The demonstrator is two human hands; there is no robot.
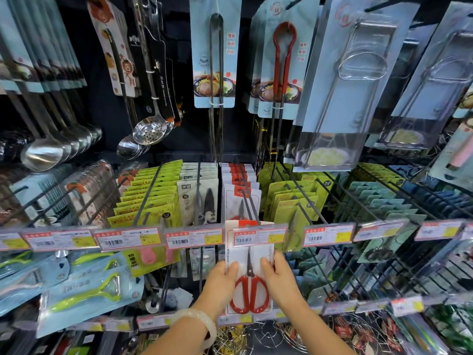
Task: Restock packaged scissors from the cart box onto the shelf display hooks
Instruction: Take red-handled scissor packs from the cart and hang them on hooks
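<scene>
Left hand and right hand each pinch a side of my scissors pack, its top behind the price tag at the hook's front end

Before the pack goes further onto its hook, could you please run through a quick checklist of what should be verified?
1. Grip: left hand and right hand hold the scissors pack at both side edges: ok.
2. Right hook: packs with the same red top already hang on the hook behind it: ok.
3. Pack facing: red handles down, printed front toward the aisle: ok.
4. Hang hole over the hook tip: hidden behind the price tag: cannot tell.
5. Room on the hook: a stretch of bare rod shows in front of the hanging packs: ok.
6. Pack straight: edges look upright, level with the tag rail: ok.
</scene>
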